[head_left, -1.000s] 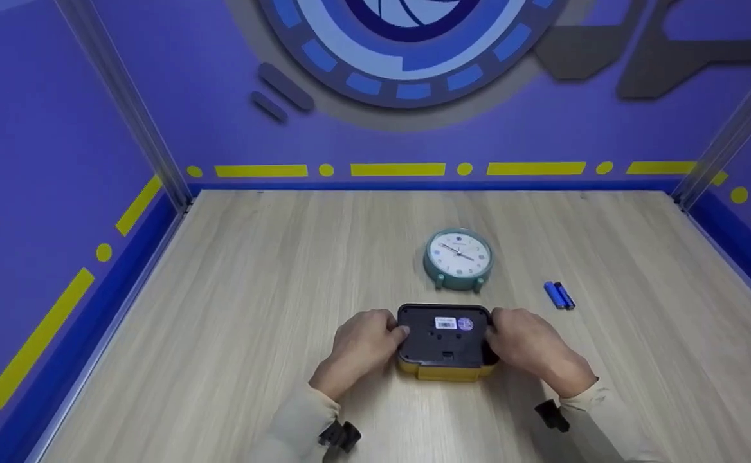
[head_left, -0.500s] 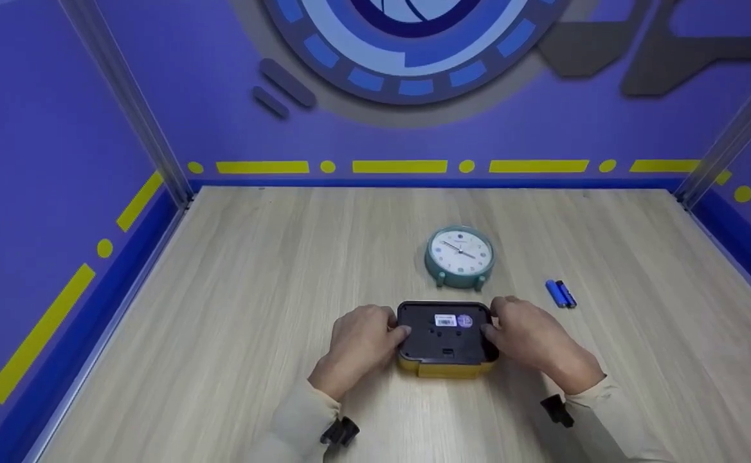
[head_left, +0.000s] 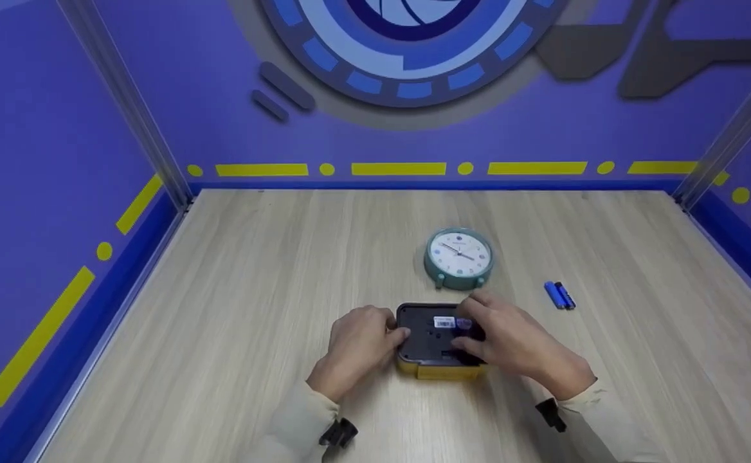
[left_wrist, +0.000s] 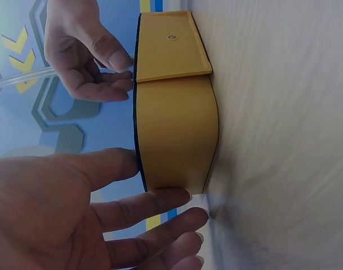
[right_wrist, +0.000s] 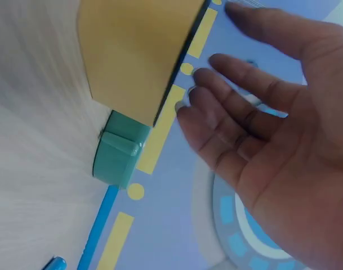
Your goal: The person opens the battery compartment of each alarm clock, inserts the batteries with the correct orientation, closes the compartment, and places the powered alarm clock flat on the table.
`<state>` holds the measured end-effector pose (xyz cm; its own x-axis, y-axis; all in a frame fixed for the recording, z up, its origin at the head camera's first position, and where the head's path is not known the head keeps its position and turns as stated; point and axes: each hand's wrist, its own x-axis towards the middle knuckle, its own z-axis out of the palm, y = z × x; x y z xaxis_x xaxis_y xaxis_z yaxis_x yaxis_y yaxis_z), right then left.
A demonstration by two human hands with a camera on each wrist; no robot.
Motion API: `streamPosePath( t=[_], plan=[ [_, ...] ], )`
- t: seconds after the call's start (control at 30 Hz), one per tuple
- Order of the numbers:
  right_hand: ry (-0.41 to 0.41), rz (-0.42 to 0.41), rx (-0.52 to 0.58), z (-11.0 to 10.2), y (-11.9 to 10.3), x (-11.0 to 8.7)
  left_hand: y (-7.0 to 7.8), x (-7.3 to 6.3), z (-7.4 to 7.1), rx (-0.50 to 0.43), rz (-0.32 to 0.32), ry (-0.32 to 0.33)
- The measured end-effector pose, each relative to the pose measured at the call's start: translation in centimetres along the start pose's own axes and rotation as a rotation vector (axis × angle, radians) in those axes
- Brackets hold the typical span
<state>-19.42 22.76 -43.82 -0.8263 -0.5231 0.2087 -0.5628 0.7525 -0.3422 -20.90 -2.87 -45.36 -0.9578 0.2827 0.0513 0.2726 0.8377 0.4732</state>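
Observation:
A yellow clock [head_left: 422, 347] lies on the table with its black back up, bearing a white label and a round sticker. My left hand [head_left: 357, 347] grips its left end, thumb on the back's edge and index finger along the side wall [left_wrist: 177, 135]. Over the right part of the back hovers my right hand [head_left: 510, 337], thumb and fingers spread apart. In the right wrist view these fingers are loosely bent, hold nothing and stand apart from the yellow case [right_wrist: 137, 50]. The clock's front is hidden underneath.
A teal round alarm clock [head_left: 458, 255] lies face up just beyond the yellow one. To the right, two batteries, one blue [head_left: 553, 296] and one dark blue [head_left: 566, 296], lie side by side. Blue-purple walls [head_left: 375, 141] bound the wooden table [head_left: 253, 270] at the back and sides.
My right hand has let go of the yellow clock's right end and moved left over its black back. The left hand keeps its grip, and the clock has stayed in place.

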Motion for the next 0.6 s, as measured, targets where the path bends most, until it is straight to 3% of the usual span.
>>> streamPosePath(
  t=[0.17,0.6],
  plan=[
    [-0.025,-0.034,0.012,0.6,0.0,0.2,-0.1,0.0,0.0,0.012,-0.017,-0.014],
    [0.013,-0.139,-0.071,1.5,0.6,0.2,0.1,0.0,0.0,0.005,-0.008,-0.015]
  ],
)
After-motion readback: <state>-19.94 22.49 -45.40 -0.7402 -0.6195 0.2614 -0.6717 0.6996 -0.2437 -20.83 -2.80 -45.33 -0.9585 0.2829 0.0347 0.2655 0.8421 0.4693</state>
